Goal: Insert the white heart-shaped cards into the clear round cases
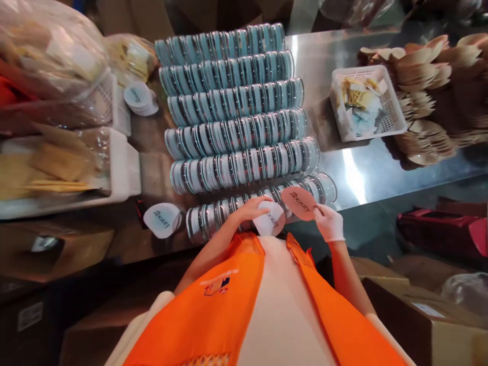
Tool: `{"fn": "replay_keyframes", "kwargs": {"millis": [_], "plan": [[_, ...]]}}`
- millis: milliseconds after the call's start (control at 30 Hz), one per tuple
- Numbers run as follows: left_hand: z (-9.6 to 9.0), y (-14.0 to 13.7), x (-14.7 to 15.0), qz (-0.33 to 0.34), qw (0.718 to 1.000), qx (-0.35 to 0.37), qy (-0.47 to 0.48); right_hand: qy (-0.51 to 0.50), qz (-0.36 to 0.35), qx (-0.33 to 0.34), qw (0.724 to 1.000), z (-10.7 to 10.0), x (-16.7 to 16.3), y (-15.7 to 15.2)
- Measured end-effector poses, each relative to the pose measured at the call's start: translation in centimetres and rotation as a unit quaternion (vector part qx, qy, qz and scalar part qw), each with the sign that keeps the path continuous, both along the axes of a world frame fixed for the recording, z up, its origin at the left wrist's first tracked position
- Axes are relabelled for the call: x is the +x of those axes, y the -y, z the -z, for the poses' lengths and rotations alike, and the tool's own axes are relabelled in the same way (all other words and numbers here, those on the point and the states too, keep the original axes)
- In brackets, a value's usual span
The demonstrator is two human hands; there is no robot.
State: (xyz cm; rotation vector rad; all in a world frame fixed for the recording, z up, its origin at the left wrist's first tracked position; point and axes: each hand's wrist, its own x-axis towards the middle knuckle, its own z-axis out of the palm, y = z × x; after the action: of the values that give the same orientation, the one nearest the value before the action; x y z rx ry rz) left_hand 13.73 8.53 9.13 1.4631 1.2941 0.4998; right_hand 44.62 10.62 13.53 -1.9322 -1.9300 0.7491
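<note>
Pink printed card [299, 203] shows against the right part of the front row of clear round cases [208, 221], held by its right edge in the narrowly closed fingers of the gloved right hand [328, 222]. Also at that row's near side, the bare left hand [253, 206] holds a white printed card [269, 221], fingers curled over its edge; how many lie beneath, I cannot tell.

As for progress, one card seems separated in the right hand, while a pale card stack [162, 220], just left of the front row, is untouched by either hand. Five more rows [234, 119] stand beyond the front row, neatly lined up on edge. Whether any case holds a card is too small to tell, so the share done stays uncertain.

Farther out, beyond the front row to the left, lies another card stack [139, 96]; beyond to the right sits a white basket [392, 109] on the metal table [324, 53].
</note>
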Motion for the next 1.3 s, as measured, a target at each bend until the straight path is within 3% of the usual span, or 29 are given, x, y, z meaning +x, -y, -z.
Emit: {"fn": "replay_keyframes", "kwargs": {"millis": [200, 433, 600, 767, 933, 1033, 1200, 1300], "plan": [[0.2, 1.5, -0.8, -0.088, 0.996, -0.001, 0.003, 0.055, -0.035, 0.033, 0.997, -3.3, -0.4, 2.3], [1.7, 2.1, -0.4, -0.160, 0.985, -0.008, 0.059, 0.090, -0.069, 0.001, 0.994, -4.5, -1.2, 2.4], [2.1, 2.0, -0.7, -0.161, 0.984, -0.012, 0.071, 0.101, -0.082, 0.026, 0.991, -4.8, -1.7, 2.3], [2.5, 2.1, -0.9, -0.167, 0.983, -0.017, 0.075, 0.203, -0.112, 0.030, 0.972, -4.0, -3.0, 2.6], [3.0, 2.2, -0.9, -0.166, 0.983, -0.032, 0.075, 0.275, -0.123, -0.029, 0.953, -3.7, -5.6, 1.7], [3.1, 2.3, -1.0, -0.169, 0.982, -0.033, 0.077, 0.285, -0.120, -0.049, 0.950, -4.2, -6.4, 0.9], [3.0, 2.5, -1.0, -0.175, 0.981, -0.021, 0.087, 0.289, -0.125, -0.026, 0.949, -5.6, -5.5, 1.5], [3.1, 2.5, -1.0, -0.177, 0.980, -0.021, 0.085, 0.280, -0.163, -0.052, 0.945, -5.1, -5.3, 2.0]]}}
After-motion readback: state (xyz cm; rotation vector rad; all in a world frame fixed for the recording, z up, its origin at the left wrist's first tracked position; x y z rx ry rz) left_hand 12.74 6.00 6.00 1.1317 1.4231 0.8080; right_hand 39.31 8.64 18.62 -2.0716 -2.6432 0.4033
